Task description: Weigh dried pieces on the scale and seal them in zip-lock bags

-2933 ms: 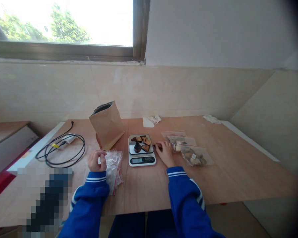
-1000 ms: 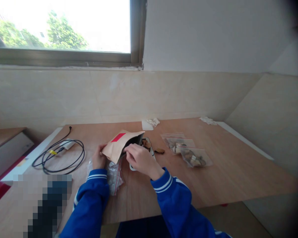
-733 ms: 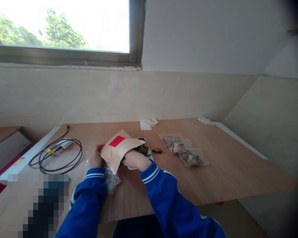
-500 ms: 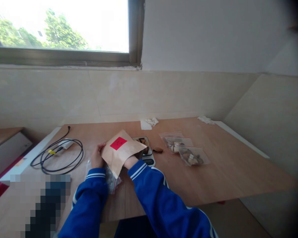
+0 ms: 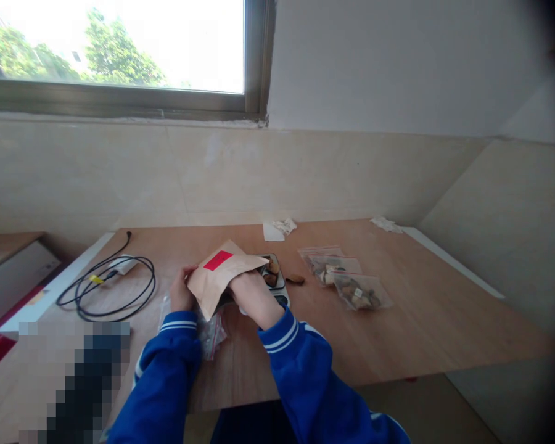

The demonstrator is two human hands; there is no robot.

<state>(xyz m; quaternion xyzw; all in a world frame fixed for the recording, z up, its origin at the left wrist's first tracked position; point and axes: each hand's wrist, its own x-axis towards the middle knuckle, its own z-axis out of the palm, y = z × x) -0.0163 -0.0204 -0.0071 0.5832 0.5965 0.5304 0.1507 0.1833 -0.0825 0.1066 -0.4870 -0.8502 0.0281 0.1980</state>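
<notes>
My left hand (image 5: pixel 183 290) grips the closed end of a brown kraft paper bag (image 5: pixel 208 285) with a red label on it. The bag lies tilted, its mouth facing right. My right hand (image 5: pixel 255 295) reaches into that mouth, and its fingers are hidden inside. Just behind the bag is a small kitchen scale (image 5: pixel 283 297), partly covered, with brown dried pieces (image 5: pixel 272 271) on it. One loose brown piece (image 5: pixel 296 279) lies on the table right of the scale. Clear plastic bags (image 5: pixel 211 336) lie under my left wrist.
Several zip bags (image 5: pixel 361 292), some with dried pieces inside, lie on the right of the wooden table (image 5: pixel 425 320). A coiled black cable (image 5: pixel 152 290) with a white adapter (image 5: pixel 124 265) is at the left. Crumpled tissue (image 5: pixel 285 226) and white paper (image 5: pixel 272 232) rest near the wall.
My right hand has drawn partly back, so more of its back and wrist shows outside the bag. The bag has tipped flatter. My left hand keeps its hold.
</notes>
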